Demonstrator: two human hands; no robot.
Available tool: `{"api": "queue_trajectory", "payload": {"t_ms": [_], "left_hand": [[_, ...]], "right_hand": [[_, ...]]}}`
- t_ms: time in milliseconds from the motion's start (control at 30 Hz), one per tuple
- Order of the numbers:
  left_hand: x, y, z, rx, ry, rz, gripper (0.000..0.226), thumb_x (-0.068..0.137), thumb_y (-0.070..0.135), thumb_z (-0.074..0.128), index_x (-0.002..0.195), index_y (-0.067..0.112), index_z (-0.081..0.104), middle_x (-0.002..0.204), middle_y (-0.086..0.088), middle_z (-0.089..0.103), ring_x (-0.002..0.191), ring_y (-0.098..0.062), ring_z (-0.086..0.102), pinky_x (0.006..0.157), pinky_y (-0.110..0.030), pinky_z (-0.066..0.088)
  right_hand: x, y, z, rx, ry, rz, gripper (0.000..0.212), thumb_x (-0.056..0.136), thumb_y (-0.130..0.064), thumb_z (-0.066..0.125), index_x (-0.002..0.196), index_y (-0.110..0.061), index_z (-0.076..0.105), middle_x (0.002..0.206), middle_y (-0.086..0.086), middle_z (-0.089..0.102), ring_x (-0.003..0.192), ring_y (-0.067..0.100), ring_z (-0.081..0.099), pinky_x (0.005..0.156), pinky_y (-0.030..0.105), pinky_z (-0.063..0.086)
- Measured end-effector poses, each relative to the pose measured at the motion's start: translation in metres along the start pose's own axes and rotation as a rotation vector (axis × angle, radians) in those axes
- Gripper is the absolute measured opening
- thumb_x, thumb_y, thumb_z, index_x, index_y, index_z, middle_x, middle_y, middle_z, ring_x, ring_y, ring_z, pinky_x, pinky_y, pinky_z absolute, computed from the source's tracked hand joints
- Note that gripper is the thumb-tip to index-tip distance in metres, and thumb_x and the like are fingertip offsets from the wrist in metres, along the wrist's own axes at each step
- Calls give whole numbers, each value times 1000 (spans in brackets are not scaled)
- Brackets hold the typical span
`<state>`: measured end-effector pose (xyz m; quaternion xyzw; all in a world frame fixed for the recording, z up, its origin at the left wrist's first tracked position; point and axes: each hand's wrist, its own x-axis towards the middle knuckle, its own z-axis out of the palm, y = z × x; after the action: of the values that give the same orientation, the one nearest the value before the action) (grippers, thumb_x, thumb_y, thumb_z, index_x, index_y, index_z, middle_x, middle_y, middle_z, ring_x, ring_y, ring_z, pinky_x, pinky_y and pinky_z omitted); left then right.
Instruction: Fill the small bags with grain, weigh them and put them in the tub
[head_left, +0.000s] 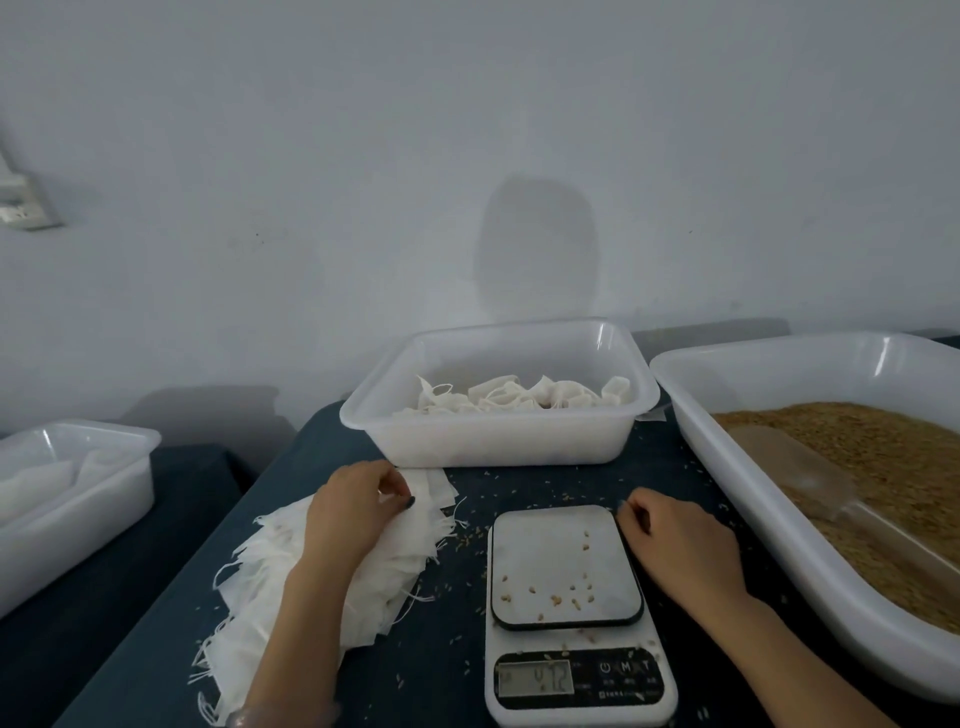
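The scale (576, 618) has a power sign, an "M" and a "T" beside its display. The digits on the display are too blurred to read.

The left hand (358, 509) lies on a heap of empty bags (322, 577) and pinches the top one between thumb and fingertips. The right hand (680, 540) rests on the bench (441, 670) just right of the scale, fingers curled under. I cannot tell whether it holds anything.

Just beyond the left hand stands the tub (493, 441) with filled bags (519, 397) inside. To the right of the right hand a bigger tray (753, 499) holds the grain (883, 457), with a clear scoop (795, 467) lying in it. Far to the left of the left hand sits another tub (78, 499).

A dark blue cloth covers the bench, with loose kernels (561, 597) scattered on it and on the scale plate. The pale wall (467, 156) behind carries a socket (21, 202). There is bare cloth between the hands and the tub's front wall.
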<state>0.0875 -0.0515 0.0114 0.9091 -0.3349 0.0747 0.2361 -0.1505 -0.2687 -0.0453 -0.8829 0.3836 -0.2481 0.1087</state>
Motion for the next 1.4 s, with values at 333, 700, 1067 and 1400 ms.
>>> {"api": "queue_trajectory", "payload": {"t_ms": [333,700,1067,1400], "left_hand": [[1,14,-6,-282,257,-151,12,90,32,68,96,25,61,88,13,64,82,-11,57,64,-27,38],[0,33,9,-992,-23,-242,36,96,-9,39,89,15,64,98,-11,61,87,-28,54,74,-37,44],[-18,74,17,-1655,-451,-180,36,94,-7,46,127,-2,59,125,-9,67,111,-19,64,88,-26,57],[-42,100,49,-1371,-451,22,61,93,-8,54,148,10,37,145,-1,50,129,-13,52,108,-30,44]], "right_hand": [[0,0,-2,4,-4,1,30,96,-46,43,71,-32,47,58,-10,55,51,2,52,44,22,33],[-1,-1,-6,77,18,20,29,97,-43,43,71,-31,47,58,-8,55,52,4,53,47,27,45],[-1,-17,-20,687,30,-103,25,91,-51,48,87,-38,69,78,-21,66,83,-1,56,69,20,41],[-4,-32,-25,941,-152,-140,17,76,-53,64,77,-38,71,64,-16,62,62,0,53,61,18,42]]}}
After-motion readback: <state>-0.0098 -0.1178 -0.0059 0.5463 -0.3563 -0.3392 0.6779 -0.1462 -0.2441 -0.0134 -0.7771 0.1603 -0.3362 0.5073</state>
